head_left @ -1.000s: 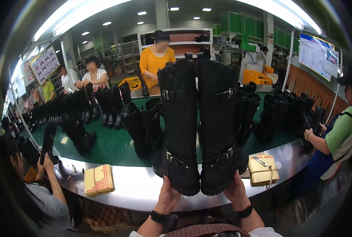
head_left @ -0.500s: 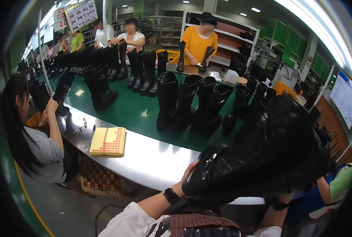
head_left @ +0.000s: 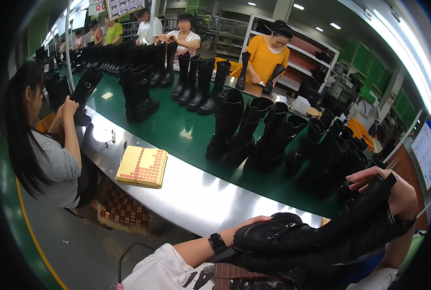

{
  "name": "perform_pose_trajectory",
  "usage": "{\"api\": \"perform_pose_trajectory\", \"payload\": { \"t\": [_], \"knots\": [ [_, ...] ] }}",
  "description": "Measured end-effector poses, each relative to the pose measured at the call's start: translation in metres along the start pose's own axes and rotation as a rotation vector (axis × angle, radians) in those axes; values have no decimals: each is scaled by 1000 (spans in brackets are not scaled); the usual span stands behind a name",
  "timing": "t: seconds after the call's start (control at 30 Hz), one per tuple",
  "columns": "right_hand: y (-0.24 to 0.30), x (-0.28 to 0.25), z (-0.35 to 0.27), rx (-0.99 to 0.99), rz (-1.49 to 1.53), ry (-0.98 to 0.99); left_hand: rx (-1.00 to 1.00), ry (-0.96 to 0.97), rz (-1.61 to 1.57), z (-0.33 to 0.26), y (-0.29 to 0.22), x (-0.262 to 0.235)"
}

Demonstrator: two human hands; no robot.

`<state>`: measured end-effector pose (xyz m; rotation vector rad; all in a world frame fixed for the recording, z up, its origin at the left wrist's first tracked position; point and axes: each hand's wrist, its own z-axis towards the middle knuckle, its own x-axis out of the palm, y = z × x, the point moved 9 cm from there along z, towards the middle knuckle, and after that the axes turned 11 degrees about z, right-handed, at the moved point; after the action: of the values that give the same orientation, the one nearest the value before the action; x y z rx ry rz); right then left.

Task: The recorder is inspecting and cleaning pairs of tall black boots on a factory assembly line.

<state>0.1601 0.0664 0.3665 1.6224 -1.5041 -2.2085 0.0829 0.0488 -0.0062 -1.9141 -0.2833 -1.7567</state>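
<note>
A tall black boot (head_left: 312, 239) with a small metal buckle lies on its side across my front, its toe to the left and its shaft slanting up to the right. My left hand (head_left: 247, 225) grips the foot end, its fingers along the upper side by the toe and partly hidden. At the other end, my right hand (head_left: 399, 188) curls round the top of the shaft with bent fingers; the shaft's edge covers part of its palm. Just beyond the boot, several upright black boots (head_left: 227, 123) stand on the green work surface (head_left: 181, 140).
A bundle of yellow cards (head_left: 142, 166) with red round marks rests on the metal table edge (head_left: 196, 193), near small tools (head_left: 108, 139). At left, a person (head_left: 51, 145) handles another boot. Across the table, a person in orange (head_left: 268, 55) works on a boot.
The boot has dropped lower and swung flatter, its shaft now to the right. My right hand has come up into sight at the shaft top. My view has shifted, moving the scene rightward.
</note>
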Motion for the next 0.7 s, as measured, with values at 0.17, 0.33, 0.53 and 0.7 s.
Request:
{"api": "perform_pose_trajectory", "payload": {
  "t": [0.17,0.33,0.53,0.7],
  "knots": [
    [-23,-12,28,111,333,-198,498,158,535,-14,-45,0],
    [-30,-71,45,27,234,-408,164,-144,146,-11,-90,-51],
    [-23,-227,45,-47,280,-899,529,-701,213,-85,-197,-110],
    [-51,-283,148,-303,630,-836,507,-775,141,-100,-207,-140]
  ]
}}
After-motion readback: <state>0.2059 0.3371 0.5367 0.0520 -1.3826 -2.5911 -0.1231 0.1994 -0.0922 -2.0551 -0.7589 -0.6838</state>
